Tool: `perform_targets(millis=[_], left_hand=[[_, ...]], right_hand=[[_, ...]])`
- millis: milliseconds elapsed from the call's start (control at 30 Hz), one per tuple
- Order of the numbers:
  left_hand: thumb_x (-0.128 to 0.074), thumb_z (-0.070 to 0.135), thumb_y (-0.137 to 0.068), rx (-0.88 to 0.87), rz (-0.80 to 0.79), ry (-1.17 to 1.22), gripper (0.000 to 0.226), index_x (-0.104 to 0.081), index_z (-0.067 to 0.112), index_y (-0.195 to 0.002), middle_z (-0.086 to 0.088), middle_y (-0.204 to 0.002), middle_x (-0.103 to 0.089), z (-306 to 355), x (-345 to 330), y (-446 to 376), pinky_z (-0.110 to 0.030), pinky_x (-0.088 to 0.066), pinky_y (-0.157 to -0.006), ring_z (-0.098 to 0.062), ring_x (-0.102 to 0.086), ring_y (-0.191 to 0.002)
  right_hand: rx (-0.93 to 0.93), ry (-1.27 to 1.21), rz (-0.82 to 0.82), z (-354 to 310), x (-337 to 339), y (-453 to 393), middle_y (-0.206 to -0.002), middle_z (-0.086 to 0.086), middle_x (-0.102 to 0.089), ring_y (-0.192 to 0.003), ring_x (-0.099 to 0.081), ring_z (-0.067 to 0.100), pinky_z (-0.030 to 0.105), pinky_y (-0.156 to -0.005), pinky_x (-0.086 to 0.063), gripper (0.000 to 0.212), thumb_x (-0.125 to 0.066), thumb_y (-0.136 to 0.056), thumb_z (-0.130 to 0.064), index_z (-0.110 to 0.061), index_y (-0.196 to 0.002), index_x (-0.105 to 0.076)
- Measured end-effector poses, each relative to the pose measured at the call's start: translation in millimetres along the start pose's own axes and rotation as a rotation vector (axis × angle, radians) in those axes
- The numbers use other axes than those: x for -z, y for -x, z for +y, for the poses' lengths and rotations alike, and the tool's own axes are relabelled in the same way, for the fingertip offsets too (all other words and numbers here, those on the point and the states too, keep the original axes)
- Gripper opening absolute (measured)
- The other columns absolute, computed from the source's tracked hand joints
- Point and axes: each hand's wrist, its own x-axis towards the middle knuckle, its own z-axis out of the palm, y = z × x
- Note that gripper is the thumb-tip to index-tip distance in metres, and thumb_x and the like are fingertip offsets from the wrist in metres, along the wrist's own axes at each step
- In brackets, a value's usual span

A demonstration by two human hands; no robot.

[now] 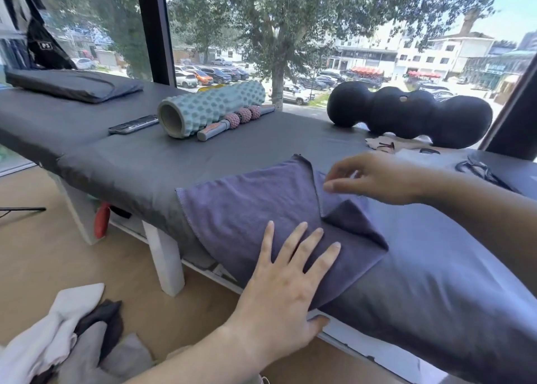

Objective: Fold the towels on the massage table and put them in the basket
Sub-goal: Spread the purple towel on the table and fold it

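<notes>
- Head view: I see the purple-grey terry towel (261,209) draped over the near edge of the grey padded massage table (130,157), one corner folded back.
- My left hand (284,282) presses flat on it, fingers straight.
- My right hand (377,177) hovers released above its far edge, holding nothing.
- Bare table lies between the towel and the teal ridged foam roller (209,107).

Towel (255,206) on table (122,163) edge (roller (209,107) behind).

Both forearms bare, no sleeves visible. Left hand (279,290) and right hand (377,177): short plain nails.
</notes>
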Motion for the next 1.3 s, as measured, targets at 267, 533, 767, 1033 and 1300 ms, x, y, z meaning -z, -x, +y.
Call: perform_targets(millis=[267,533,767,1033,1300], left_hand=[[-0.074,0.027,-0.062,0.053,0.111,0.009,0.114,-0.017,0.022,-0.161,-0.011,-0.167,-0.019,12,-14,16,-0.066,-0.014,-0.116,-0.036,-0.012,-0.154],[-0.072,0.010,-0.061,0.005,0.239,-0.023,0.113,-0.019,0.023,-0.160,-0.010,-0.167,-0.020,10,-35,26,-0.065,-0.018,-0.116,-0.040,-0.016,-0.153],[-0.053,0.010,-0.079,0.056,0.300,0.026,0.073,-0.043,0.021,-0.150,-0.010,-0.155,-0.045,20,-28,20,-0.068,-0.032,-0.109,-0.041,-0.035,-0.146],[-0.038,-0.005,-0.082,0.010,0.464,0.275,0.053,-0.074,0.008,-0.119,-0.003,-0.128,-0.070,-4,-6,33,-0.046,-0.051,-0.104,-0.024,-0.059,-0.131],[-0.066,0.019,-0.095,0.428,0.522,1.005,0.011,-0.076,0.023,-0.093,0.005,-0.076,-0.075,-45,61,38,-0.025,-0.053,-0.062,-0.007,-0.068,-0.070]], right_hand=[[-0.341,0.311,-0.353,22,-3,5,-0.087,-0.010,-0.061,-0.080,-0.059,0.013,0.032,-0.073,-0.047,0.050,-0.064,-0.086,-0.029,-0.030,-0.130,-0.042],[-0.144,0.606,-0.040,28,-9,30,-0.141,-0.015,-0.049,-0.128,-0.049,0.015,0.032,-0.091,-0.046,0.072,-0.056,-0.084,-0.016,-0.046,-0.145,-0.034],[0.124,0.281,-0.322,-7,-34,55,-0.160,-0.029,-0.019,-0.145,-0.026,0.000,0.005,-0.097,-0.027,0.090,-0.057,-0.080,-0.017,-0.050,-0.154,-0.018],[-0.014,0.227,0.092,60,-45,64,-0.129,-0.026,-0.064,-0.116,-0.062,0.016,0.031,-0.093,-0.048,0.076,-0.046,-0.074,0.003,-0.053,-0.122,-0.064],[-0.168,0.041,-0.305,91,18,80,-0.069,-0.016,-0.067,-0.071,-0.060,0.008,0.038,-0.078,-0.052,0.026,-0.065,-0.087,-0.006,-0.030,-0.077,-0.072]])
